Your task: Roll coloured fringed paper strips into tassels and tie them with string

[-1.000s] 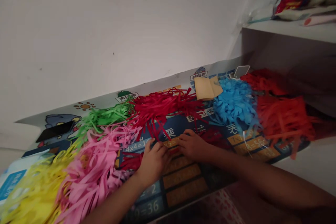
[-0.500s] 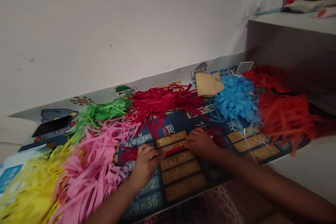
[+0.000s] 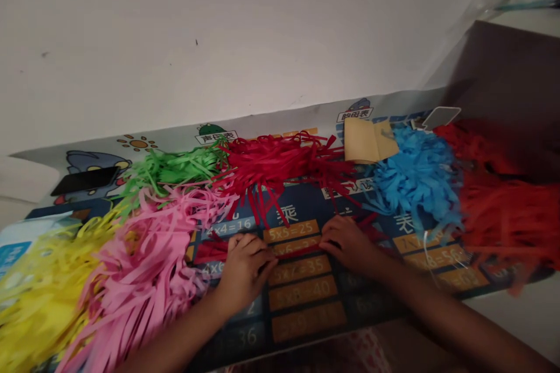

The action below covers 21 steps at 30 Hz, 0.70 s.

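A strip of dark red fringed paper (image 3: 300, 253) stretches low across the printed table mat (image 3: 301, 306). Around its left part my left hand (image 3: 245, 265) is closed, with fringe ends sticking out to the left. My right hand (image 3: 347, 245) pinches the strip farther right, and more red fringe shows behind that hand. Between the two hands the strip is twisted narrow and nearly straight. Just behind lies a pile of crimson fringed paper (image 3: 280, 163).
Green (image 3: 179, 166), pink (image 3: 144, 268) and yellow fringe (image 3: 56, 285) lie to the left, near a black phone (image 3: 85, 180). On the right are a tan paper piece (image 3: 365, 141), blue fringe (image 3: 415, 175), orange-red fringe (image 3: 511, 221) and a white cord (image 3: 429, 256). A wall (image 3: 245, 29) rises behind.
The camera view has shifted, so things on the right sit farther right. Both hands keep hold of the red strip, a little farther apart in the picture.
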Motion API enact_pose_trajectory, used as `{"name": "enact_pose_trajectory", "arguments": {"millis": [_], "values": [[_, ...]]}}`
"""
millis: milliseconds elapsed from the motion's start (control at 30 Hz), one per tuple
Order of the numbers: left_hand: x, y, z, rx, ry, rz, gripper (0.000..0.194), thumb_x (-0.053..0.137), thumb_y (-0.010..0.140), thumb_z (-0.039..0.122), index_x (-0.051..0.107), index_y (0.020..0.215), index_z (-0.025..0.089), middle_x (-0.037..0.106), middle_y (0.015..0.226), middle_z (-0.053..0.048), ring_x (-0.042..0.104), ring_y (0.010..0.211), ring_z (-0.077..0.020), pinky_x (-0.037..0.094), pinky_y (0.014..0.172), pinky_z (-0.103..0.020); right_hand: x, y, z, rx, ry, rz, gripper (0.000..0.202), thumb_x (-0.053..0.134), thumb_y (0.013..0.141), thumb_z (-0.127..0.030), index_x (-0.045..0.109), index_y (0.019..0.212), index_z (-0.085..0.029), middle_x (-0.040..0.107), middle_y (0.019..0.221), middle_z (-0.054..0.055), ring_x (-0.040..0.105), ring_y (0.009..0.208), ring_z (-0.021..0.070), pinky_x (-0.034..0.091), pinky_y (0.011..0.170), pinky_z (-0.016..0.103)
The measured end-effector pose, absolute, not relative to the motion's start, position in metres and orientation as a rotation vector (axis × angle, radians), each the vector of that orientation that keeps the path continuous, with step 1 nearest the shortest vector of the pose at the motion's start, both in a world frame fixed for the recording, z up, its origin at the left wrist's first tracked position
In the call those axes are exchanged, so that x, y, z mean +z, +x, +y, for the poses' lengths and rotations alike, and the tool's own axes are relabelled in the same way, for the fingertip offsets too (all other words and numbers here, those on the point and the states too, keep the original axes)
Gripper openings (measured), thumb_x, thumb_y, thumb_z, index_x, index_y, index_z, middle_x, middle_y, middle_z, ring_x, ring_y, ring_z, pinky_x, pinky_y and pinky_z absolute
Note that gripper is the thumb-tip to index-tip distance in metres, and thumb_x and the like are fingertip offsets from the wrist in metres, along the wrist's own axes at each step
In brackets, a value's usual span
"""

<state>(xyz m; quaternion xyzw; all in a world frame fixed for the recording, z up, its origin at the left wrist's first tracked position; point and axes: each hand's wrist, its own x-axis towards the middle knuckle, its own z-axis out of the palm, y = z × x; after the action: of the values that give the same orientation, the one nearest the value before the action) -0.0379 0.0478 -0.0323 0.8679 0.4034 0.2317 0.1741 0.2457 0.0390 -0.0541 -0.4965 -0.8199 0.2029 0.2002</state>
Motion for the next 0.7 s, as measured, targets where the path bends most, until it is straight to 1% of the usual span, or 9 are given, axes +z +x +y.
{"name": "enact_pose_trajectory", "arguments": {"millis": [100, 200, 267, 300, 333, 400, 467, 567, 700], "values": [[-0.031, -0.035, 0.050, 0.562, 2.417, 1.226, 0.013, 0.063, 0.085, 0.023, 0.068, 0.073, 0.022, 0.065, 0.075, -0.001, 0.056, 0.080, -0.0199, 0.034, 0.076, -0.038, -0.050, 0.242, 0.041, 0.539, -1.456, -2.378, 0.010, 0.063, 0.090, -0.022, 0.066, 0.082, -0.018, 0.064, 0.089, 0.004, 0.053, 0.088, 0.0198, 0.034, 0.080, 0.034], [-0.031, -0.032, 0.052, 0.458, 2.391, 1.331, 0.015, 0.068, 0.081, 0.021, 0.063, 0.067, 0.020, 0.062, 0.070, 0.000, 0.055, 0.078, -0.0202, 0.034, 0.072, -0.036, -0.045, 0.237, 0.043, 0.502, -1.532, -2.441, 0.012, 0.063, 0.089, -0.022, 0.065, 0.078, -0.017, 0.062, 0.086, 0.004, 0.053, 0.086, 0.0199, 0.034, 0.078, 0.033], [-0.032, -0.032, 0.052, 0.425, 2.430, 1.320, 0.005, 0.067, 0.081, 0.018, 0.067, 0.078, 0.021, 0.064, 0.075, 0.000, 0.055, 0.080, -0.0203, 0.034, 0.073, -0.036, -0.041, 0.234, 0.044, 0.485, -1.587, -2.454, 0.012, 0.065, 0.087, -0.021, 0.064, 0.076, -0.017, 0.062, 0.085, 0.004, 0.053, 0.084, 0.0199, 0.033, 0.077, 0.032], [-0.033, -0.032, 0.052, 0.427, 2.488, 1.255, 0.010, 0.066, 0.083, 0.017, 0.069, 0.089, 0.024, 0.066, 0.081, -0.001, 0.055, 0.084, -0.0203, 0.034, 0.075, -0.037, -0.039, 0.233, 0.044, 0.471, -1.608, -2.458, 0.011, 0.065, 0.087, -0.021, 0.064, 0.076, -0.017, 0.062, 0.085, 0.004, 0.053, 0.084, 0.0199, 0.033, 0.075, 0.032], [-0.035, -0.033, 0.051, 0.438, 2.568, 1.165, 0.019, 0.064, 0.085, 0.018, 0.068, 0.100, 0.028, 0.067, 0.087, 0.000, 0.055, 0.087, -0.0203, 0.033, 0.080, -0.039, -0.038, 0.232, 0.044, 0.450, -1.624, -2.463, 0.011, 0.065, 0.087, -0.021, 0.064, 0.077, -0.017, 0.062, 0.085, 0.004, 0.053, 0.084, 0.0200, 0.032, 0.074, 0.032], [-0.039, -0.034, 0.048, 0.448, 2.754, 0.979, 0.031, 0.063, 0.088, 0.022, 0.063, 0.115, 0.037, 0.069, 0.097, 0.001, 0.053, 0.093, -0.0204, 0.029, 0.090, -0.044, -0.036, 0.230, 0.043, 0.395, -1.633, -2.482, 0.010, 0.065, 0.087, -0.021, 0.064, 0.078, -0.017, 0.063, 0.086, 0.004, 0.053, 0.084, 0.0202, 0.031, 0.072, 0.031], [-0.043, -0.034, 0.046, 0.398, 2.908, 0.891, 0.036, 0.064, 0.089, 0.025, 0.059, 0.121, 0.040, 0.068, 0.100, 0.002, 0.052, 0.095, -0.0209, 0.024, 0.096, -0.048, -0.037, 0.229, 0.042, 0.312, -1.621, -2.508, 0.010, 0.065, 0.087, -0.021, 0.064, 0.078, -0.018, 0.064, 0.086, 0.003, 0.054, 0.083, 0.0202, 0.030, 0.072, 0.032], [-0.043, -0.031, 0.044, 0.268, 3.025, 0.878, 0.040, 0.063, 0.089, 0.025, 0.054, 0.127, 0.036, 0.068, 0.100, 0.001, 0.050, 0.096, -0.0218, 0.024, 0.098, -0.050, -0.038, 0.228, 0.039, 0.124, -1.558, -2.556, 0.009, 0.064, 0.088, -0.022, 0.066, 0.079, -0.019, 0.065, 0.083, 0.003, 0.054, 0.081, 0.0203, 0.028, 0.076, 0.035], [-0.037, -0.025, 0.045, 0.237, 3.086, 0.856, 0.030, 0.060, 0.091, 0.027, 0.058, 0.120, 0.033, 0.066, 0.090, 0.001, 0.051, 0.096, -0.0213, 0.025, 0.101, -0.052, -0.039, 0.227, 0.036, -0.017, -1.507, -2.576, 0.012, 0.062, 0.090, -0.021, 0.066, 0.079, -0.018, 0.066, 0.078, 0.005, 0.055, 0.079, 0.0201, 0.028, 0.078, 0.038]]}}
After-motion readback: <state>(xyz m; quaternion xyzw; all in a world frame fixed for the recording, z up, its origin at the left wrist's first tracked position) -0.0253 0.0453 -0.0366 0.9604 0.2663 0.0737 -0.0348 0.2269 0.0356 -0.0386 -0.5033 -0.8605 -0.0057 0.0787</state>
